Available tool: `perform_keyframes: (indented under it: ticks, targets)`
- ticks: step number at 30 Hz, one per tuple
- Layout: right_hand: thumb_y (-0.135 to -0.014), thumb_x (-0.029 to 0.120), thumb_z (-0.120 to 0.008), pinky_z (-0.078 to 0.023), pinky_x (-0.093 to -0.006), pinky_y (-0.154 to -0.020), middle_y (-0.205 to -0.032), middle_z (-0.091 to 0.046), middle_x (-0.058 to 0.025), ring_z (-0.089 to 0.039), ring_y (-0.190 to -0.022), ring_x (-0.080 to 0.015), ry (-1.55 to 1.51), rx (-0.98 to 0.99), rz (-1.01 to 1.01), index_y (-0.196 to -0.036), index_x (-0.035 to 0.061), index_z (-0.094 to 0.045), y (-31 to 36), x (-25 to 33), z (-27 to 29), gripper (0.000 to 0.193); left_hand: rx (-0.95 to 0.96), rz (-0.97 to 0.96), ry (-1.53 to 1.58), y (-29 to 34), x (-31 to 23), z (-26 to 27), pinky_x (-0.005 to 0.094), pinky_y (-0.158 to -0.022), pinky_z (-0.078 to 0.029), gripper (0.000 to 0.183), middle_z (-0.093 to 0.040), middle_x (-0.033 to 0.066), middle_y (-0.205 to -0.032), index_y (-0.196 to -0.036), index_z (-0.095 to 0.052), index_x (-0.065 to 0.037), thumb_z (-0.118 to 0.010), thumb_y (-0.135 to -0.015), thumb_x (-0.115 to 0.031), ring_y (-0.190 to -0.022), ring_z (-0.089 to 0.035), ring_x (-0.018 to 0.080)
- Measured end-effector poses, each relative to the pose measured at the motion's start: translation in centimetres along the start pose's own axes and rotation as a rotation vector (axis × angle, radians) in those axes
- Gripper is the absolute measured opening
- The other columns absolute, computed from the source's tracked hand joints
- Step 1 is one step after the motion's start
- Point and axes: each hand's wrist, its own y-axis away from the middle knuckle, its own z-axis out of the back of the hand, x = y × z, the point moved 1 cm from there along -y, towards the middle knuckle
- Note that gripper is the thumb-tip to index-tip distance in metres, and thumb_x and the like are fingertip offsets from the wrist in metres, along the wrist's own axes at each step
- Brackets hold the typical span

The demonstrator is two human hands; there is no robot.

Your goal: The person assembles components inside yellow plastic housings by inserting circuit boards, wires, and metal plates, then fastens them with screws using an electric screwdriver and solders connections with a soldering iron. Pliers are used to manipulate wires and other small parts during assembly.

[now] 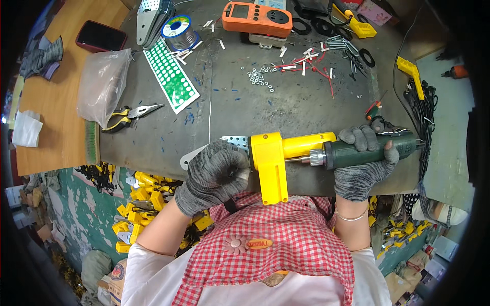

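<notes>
Jutting right from left hand (214, 173), yellow tool (269, 158), toward right hand (363, 174)

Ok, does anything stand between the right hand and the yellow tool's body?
Only the green electric screwdriver that the right hand grips: its metal bit points left, reaching the near edge of the yellow body. Nothing else visible blocks that line; the left hand is on the body's far side.

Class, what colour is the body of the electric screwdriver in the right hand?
The electric screwdriver has a dark green body, best seen in the head view.
</notes>
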Motion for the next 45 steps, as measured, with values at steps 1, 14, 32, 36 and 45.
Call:
perform_keyframes:
  ticks: [1, 14, 32, 36, 45]
  targets:
    - [-0.081, 0.021, -0.066, -0.041, -0.034, -0.078, -0.067, -0.047, 0.0031, -0.047, -0.064, -0.0118, 0.009, -0.031, 0.016, -0.104, 0.0073, -0.05, 0.1, 0.0, -0.1, 0.031, 0.027, 0.039, 0.039, 0.0, 0.1, 0.1, 0.0366, -0.069, -0.049, 0.024, -0.06, 0.007, -0.08, -0.087, -0.061, -0.01, -0.075, -0.069, -0.002, -0.075, -0.06, 0.0274]
    - [-0.08, 0.023, -0.067, -0.041, -0.0346, -0.078, -0.068, -0.045, 0.0036, -0.046, -0.064, -0.0114, 0.015, -0.069, 0.007, -0.106, 0.0085, -0.051, -0.1, -0.1, 0.2, 0.035, 0.008, -0.028, -0.096, -0.7, -0.3, 0.2, 0.032, -0.065, -0.053, 0.027, -0.063, 0.0061, -0.077, -0.085, -0.061, -0.01, -0.073, -0.065, 0.003, -0.069, -0.065, 0.0242]
    - [-0.078, 0.028, -0.066, -0.039, -0.0367, -0.079, -0.07, -0.05, 0.0026, -0.048, -0.067, -0.0137, -0.001, -0.027, -0.021, -0.105, 0.0082, -0.055, 0.0, 0.1, 0.9, 0.036, 0.022, 0.046, 0.026, -0.3, -0.3, 0.2, 0.0328, -0.063, -0.048, 0.027, -0.057, 0.0052, -0.077, -0.09, -0.06, -0.008, -0.073, -0.068, 0.002, -0.069, -0.057, 0.0221]
    - [-0.078, 0.027, -0.066, -0.039, -0.037, -0.079, -0.069, -0.049, 0.0031, -0.048, -0.067, -0.0131, 0.011, -0.02, -0.006, -0.106, 0.0076, -0.054, -0.2, 0.3, 1.2, 0.036, 0.077, 0.127, 0.116, -0.2, -0.2, 0.7, 0.0332, -0.065, -0.048, 0.025, -0.058, 0.0055, -0.08, -0.091, -0.061, -0.008, -0.072, -0.071, 0.002, -0.071, -0.058, 0.023]
    - [-0.078, 0.025, -0.068, -0.039, -0.0353, -0.078, -0.069, -0.048, 0.0034, -0.047, -0.067, -0.0122, 0.02, -0.025, -0.029, -0.109, 0.0078, -0.05, -0.3, 0.4, 1.4, 0.04, 0.057, 0.029, 0.063, -0.1, -0.1, 0.6, 0.0377, -0.072, -0.049, 0.027, -0.059, 0.0069, -0.084, -0.095, -0.061, -0.008, -0.071, -0.071, 0.001, -0.077, -0.059, 0.0285]
